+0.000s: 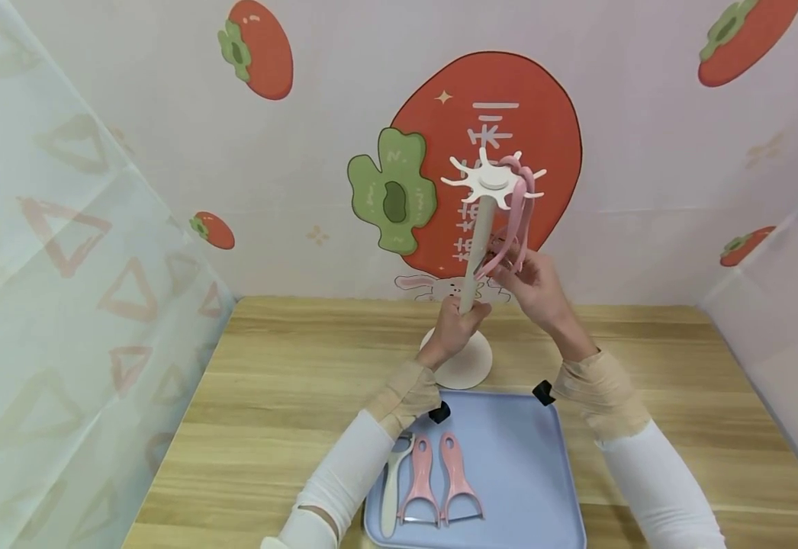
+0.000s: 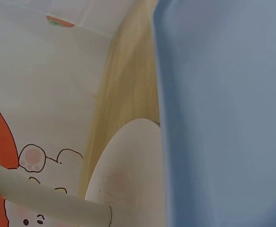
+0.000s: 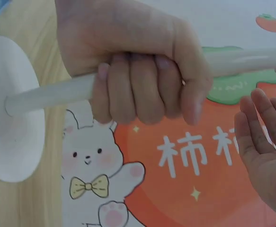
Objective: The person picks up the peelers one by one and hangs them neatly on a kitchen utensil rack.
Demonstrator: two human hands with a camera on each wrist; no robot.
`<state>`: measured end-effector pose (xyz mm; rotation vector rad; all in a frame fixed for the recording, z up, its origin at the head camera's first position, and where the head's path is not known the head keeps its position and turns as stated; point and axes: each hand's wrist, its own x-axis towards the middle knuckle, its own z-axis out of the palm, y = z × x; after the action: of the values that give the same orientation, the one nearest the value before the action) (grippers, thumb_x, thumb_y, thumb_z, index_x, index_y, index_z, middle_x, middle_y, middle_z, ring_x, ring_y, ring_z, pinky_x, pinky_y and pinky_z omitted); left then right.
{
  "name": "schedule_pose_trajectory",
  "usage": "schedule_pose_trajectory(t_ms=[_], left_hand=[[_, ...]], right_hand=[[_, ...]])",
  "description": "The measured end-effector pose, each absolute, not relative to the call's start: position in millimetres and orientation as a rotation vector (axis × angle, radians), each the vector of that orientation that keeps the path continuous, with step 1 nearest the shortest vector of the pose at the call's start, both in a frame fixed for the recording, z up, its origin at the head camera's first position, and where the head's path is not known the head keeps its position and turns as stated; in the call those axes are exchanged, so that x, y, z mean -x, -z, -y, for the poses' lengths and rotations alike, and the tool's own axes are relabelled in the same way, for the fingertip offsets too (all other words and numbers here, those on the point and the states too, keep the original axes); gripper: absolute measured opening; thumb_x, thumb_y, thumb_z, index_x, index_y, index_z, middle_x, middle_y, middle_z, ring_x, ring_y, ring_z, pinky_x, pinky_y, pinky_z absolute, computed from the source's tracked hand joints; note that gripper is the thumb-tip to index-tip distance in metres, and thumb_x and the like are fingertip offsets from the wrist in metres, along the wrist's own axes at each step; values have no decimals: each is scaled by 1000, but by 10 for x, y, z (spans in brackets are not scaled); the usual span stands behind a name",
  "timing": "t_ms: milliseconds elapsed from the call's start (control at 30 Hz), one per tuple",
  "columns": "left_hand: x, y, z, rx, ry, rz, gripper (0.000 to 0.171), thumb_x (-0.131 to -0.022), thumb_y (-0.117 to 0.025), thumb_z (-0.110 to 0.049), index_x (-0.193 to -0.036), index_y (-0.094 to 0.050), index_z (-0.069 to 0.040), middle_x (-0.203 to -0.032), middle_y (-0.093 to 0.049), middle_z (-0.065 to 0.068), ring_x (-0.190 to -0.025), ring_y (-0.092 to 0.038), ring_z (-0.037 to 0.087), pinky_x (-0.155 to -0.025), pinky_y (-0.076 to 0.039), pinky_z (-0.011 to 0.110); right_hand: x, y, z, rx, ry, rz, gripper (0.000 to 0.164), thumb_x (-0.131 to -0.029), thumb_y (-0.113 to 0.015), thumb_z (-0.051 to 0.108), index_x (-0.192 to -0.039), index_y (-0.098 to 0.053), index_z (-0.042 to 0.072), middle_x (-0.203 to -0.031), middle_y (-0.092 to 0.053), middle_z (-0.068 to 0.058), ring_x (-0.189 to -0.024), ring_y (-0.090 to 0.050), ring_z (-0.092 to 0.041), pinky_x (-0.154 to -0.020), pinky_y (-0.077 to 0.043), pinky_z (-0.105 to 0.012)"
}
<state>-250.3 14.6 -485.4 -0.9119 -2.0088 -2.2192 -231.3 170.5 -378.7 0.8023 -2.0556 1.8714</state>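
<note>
In my head view, the left hand (image 1: pixel 455 328) grips the off-white upright pole (image 1: pixel 479 244) of a stand, below a white crown of curved prongs (image 1: pixel 492 180). The pole leans a little to the right, and its round white base (image 1: pixel 466 364) is on the wood-grain table (image 1: pixel 289 381). Overlapping pink plastic peelers (image 1: pixel 517 210) hang from the crown's right side; I cannot count them. The right hand (image 1: pixel 538 286) is at their lower ends, but the overlap means I cannot tell whether its fingers pinch one. Nearer me, a light-blue square tray (image 1: pixel 516 473) holds one pale-grey peeler (image 1: pixel 390 492) and two pink Y-shaped peelers (image 1: pixel 437 488), side by side at its left.

My left wrist view is mostly tray, its raised edge running just beside the base; the pole enters from the left, and the grip cannot be judged here.

In my right wrist view, I see the left hand's fingers wrapped snugly round the pole. The right hand appears at the right edge, its visible fingers extended, its thumb outside my view.
</note>
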Motion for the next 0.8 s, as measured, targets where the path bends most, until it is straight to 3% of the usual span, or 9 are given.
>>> schedule_pose_trajectory(t_ms=[167, 333, 400, 500, 600, 700, 800], left_hand=[[2519, 4847, -189, 825, 2224, 2039, 44, -97, -60, -10, -58, -43, 0, -49, -33, -7, -46, -27, 9, -46, -22, 28], [2487, 4850, -166, 745, 2238, 2050, 22, -97, -58, -8, -79, -53, 2, -53, -36, -5, -47, -32, 10, -47, -28, 27], [2475, 4846, -140, 741, 2244, 2049, 11, -95, -56, -5, -94, -57, 6, -54, -38, -5, -47, -33, 9, -48, -30, 27], [2478, 4842, -112, 775, 2257, 2048, 36, -93, -55, -4, -127, -56, 6, -58, -41, -5, -48, -37, 8, -49, -34, 26], [2502, 4874, -83, 821, 2298, 2024, 58, -92, -55, 0, -148, -43, -1, -60, -43, -4, -47, -39, 9, -48, -36, 26], [2511, 4939, -40, 848, 2284, 2060, 49, -92, -56, 4, -140, -47, 3, -60, -46, 0, -47, -43, 12, -47, -40, 29], [2510, 5020, 3, 842, 2168, 2179, 27, -92, -58, 4, -119, -59, 8, -62, -53, 4, -51, -52, 13, -52, -47, 29]], right_hand=[[2281, 3841, -1578, -871, -1848, 2112, 35, -90, -69, -6, -124, -60, -7, -115, -70, -11, -106, -70, -18, -99, -53, -29], [2270, 3911, -1419, -925, -1833, 2125, 19, -90, -71, -4, -109, -68, -6, -114, -71, -23, -103, -72, -19, -96, -54, -32], [2265, 3939, -1366, -903, -1829, 2122, 15, -91, -71, -4, -106, -70, -6, -112, -69, -25, -99, -71, -18, -93, -54, -31], [2256, 3971, -1314, -855, -1812, 2131, 17, -91, -71, -1, -108, -70, -7, -108, -68, -23, -95, -68, -17, -91, -54, -30], [2241, 4000, -1287, -804, -1804, 2166, 23, -93, -71, 3, -113, -69, -7, -103, -69, -17, -91, -67, -16, -87, -54, -31], [2221, 4031, -1269, -767, -1806, 2212, 22, -94, -70, 7, -113, -69, -4, -99, -70, -14, -87, -67, -18, -83, -54, -32], [2210, 4066, -1252, -744, -1815, 2232, 19, -95, -69, 8, -111, -70, -2, -93, -70, -15, -80, -65, -23, -74, -53, -31]])
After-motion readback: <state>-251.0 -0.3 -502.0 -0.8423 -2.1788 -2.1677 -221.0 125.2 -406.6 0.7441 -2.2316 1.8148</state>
